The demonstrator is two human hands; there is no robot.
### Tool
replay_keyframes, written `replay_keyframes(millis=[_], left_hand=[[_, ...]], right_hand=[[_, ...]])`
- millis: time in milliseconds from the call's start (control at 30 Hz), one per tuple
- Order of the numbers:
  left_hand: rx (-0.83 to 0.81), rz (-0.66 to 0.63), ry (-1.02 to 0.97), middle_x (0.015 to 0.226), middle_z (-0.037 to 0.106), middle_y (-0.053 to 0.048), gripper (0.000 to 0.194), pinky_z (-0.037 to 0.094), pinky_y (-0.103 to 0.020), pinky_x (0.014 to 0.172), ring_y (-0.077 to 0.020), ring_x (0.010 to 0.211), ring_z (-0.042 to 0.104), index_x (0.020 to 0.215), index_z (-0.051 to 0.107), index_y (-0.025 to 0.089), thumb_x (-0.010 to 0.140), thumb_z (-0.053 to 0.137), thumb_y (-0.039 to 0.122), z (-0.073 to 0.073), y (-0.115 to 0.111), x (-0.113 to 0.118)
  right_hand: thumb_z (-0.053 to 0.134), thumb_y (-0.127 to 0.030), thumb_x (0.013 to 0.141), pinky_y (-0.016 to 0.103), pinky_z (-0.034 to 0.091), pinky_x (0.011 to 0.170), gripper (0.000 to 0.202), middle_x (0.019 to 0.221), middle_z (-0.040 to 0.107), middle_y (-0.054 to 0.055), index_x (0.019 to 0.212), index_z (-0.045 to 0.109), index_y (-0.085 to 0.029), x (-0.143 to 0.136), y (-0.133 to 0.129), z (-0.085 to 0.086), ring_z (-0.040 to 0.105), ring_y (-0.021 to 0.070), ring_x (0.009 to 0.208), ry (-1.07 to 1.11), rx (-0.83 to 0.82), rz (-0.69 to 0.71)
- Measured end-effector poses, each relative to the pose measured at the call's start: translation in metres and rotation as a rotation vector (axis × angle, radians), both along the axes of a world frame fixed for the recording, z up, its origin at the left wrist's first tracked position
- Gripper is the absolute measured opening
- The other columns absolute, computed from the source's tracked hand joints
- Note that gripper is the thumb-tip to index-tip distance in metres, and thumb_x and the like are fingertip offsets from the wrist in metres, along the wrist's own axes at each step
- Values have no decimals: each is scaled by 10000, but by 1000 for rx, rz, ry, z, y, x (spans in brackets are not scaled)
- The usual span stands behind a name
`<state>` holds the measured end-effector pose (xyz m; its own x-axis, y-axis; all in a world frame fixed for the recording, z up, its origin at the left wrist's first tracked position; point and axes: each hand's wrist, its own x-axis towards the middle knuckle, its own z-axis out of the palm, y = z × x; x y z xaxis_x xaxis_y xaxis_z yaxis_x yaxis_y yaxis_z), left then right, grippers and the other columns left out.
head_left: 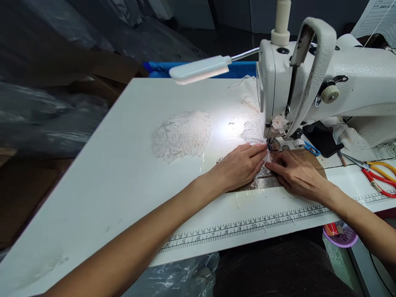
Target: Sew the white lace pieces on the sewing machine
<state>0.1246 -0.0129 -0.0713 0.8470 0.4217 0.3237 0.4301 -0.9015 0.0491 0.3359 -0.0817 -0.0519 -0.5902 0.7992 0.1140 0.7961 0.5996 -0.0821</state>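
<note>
My left hand [243, 165] lies flat on a piece of white lace [262, 172], fingers stretched toward the needle of a white sewing machine [275, 82]. Just right of the needle, my right hand [295, 171] has its thumb and bent fingers closed at the lace's edge. The lace runs under the presser foot [270, 144], and the hands cover part of it. More white lace [252, 126] spreads on the table behind the needle. A separate pile of white fringed lace [184, 134] rests to the left of my left hand.
A lamp [201, 70] reaches over the white table [102, 198], whose front edge carries a printed ruler [247, 231]. Right of my hands lie blue thread snips [312, 148], a black phone [321, 138] and scissors [375, 171]. A purple basket [343, 239] sits below the table edge.
</note>
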Motion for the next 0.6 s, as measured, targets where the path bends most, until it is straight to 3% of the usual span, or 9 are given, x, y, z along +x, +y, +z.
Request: replay_keyframes(millis=[233,600], left_hand=[[-17,27,-117,1336,621,-146,364,472,-536,1075,-270,1215,600,1293,595,121,1012,384,216,-8,-2,-3],[-5,9,-129,1310,637,-161,350,514,-507,1016,-281,1194,623,1268,608,99,1029,387,229,-8,1,-3]], right_hand=[[419,-107,955,413,549,825,350,1093,553,125,1247,586,-205,-1,-1,-1,550,228,961,32,-10,-7],[410,-129,956,372,551,795,348,1065,548,111,1244,591,-202,0,0,-1,541,220,935,35,2,-10]])
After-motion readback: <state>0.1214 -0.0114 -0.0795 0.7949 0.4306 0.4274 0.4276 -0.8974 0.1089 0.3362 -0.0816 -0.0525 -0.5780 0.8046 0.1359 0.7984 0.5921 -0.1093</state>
